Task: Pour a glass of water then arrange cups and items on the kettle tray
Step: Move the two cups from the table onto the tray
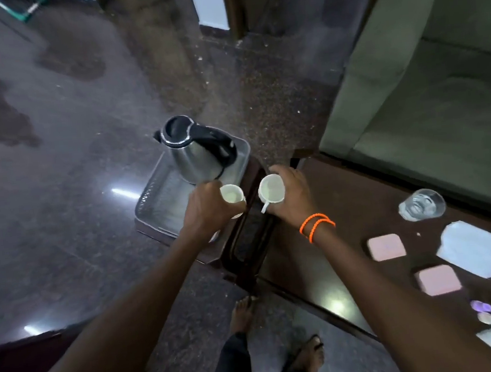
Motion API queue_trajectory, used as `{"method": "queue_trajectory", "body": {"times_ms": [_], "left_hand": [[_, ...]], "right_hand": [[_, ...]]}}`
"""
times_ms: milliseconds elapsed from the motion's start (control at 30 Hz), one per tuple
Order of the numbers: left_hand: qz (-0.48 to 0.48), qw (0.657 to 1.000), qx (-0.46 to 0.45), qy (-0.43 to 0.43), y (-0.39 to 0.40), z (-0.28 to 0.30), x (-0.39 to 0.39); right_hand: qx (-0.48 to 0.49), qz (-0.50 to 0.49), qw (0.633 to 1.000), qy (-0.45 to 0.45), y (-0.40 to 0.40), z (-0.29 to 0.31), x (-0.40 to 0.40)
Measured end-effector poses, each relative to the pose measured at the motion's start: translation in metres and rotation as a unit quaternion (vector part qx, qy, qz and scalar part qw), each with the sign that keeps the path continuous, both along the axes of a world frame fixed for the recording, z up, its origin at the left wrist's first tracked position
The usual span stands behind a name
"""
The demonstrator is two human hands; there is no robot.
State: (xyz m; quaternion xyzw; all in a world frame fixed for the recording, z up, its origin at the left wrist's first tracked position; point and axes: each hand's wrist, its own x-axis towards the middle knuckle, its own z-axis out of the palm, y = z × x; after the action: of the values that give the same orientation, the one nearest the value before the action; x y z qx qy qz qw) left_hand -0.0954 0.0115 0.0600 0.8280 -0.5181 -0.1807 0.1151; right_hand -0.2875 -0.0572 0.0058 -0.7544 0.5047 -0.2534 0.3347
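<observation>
Mid-frame, we are gripping 2 cups — left hand grasping one cup, right hand the other cup — risking knocking the kettle crowding the tray.

Both forearms are bare and sleeveless, two orange bands circle the right wrist, and dark trousers cover the legs above bare feet.
</observation>
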Motion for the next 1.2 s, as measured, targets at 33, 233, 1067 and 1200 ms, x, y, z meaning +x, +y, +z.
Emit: {"method": "queue_trajectory", "body": {"times_ms": [33,233,1067,1200], "left_hand": [[0.008,1.0,0.005,-0.003,0.005,0.0,0.015],[0.042,0.998,0.011,-0.037,0.016,-0.006,0.103],[-0.017,0.999,0.043,-0.028,-0.052,-0.091,0.218],[-0.032,0.999,0.014,-0.042,-0.044,-0.101,0.214]], "right_hand": [[0.004,0.009,1.0,-0.002,0.002,0.001,0.016],[0.026,0.048,0.998,-0.014,0.012,-0.002,0.108],[0.001,-0.055,0.969,0.243,-0.011,-0.082,0.185],[0.0,-0.044,0.968,0.247,-0.008,-0.084,0.182]]}}
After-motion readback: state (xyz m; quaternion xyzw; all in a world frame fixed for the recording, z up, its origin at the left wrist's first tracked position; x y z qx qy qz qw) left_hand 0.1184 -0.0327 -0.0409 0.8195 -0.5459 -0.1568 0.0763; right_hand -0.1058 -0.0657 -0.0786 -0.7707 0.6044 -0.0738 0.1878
